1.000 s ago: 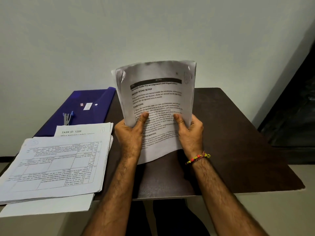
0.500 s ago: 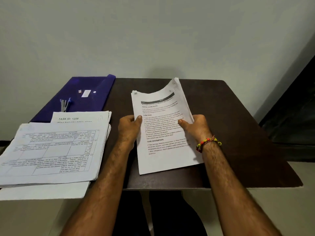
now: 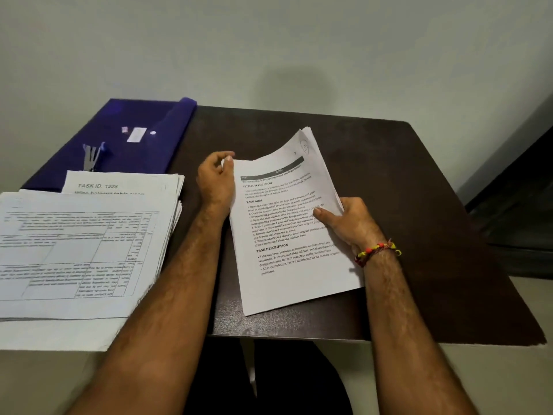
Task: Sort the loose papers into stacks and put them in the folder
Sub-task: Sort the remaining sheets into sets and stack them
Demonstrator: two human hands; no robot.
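Since a moment ago the left hand has slid from the sheaf's near left side up to its far left corner, and the right hand has shifted outward along the right edge; the sheaf of printed pages now lies lower and more skewed on the dark counter.

Both bare forearms reach forward from the near edge. The right hand, with a beaded bracelet of red and yellow at the wrist, grips the sheaf's right edge: the thumb lies flat on the top page and the fingers curl out of sight beneath. The left hand is curled, thumb and fingertips pinching the far left corner. The far right corner of the sheaf curls up off the counter.

On the top page the headings read "INITIAL SCENE SETUP", "TASK GOAL" and "TASK DESCRIPTION", above numbered lines about a wardrobe, drawer and shoe cabinet; the dark banner's text is too small to make out.

To the left, a second stack of papers overhangs the counter's near edge, its top sheet a ruled table too blurred to read. A sheet sticking out behind it shows "TASK ID. 1228". Farthest back on the left lies the blue folder, with a white label and a snap button on it, and a metal clip at its near edge.
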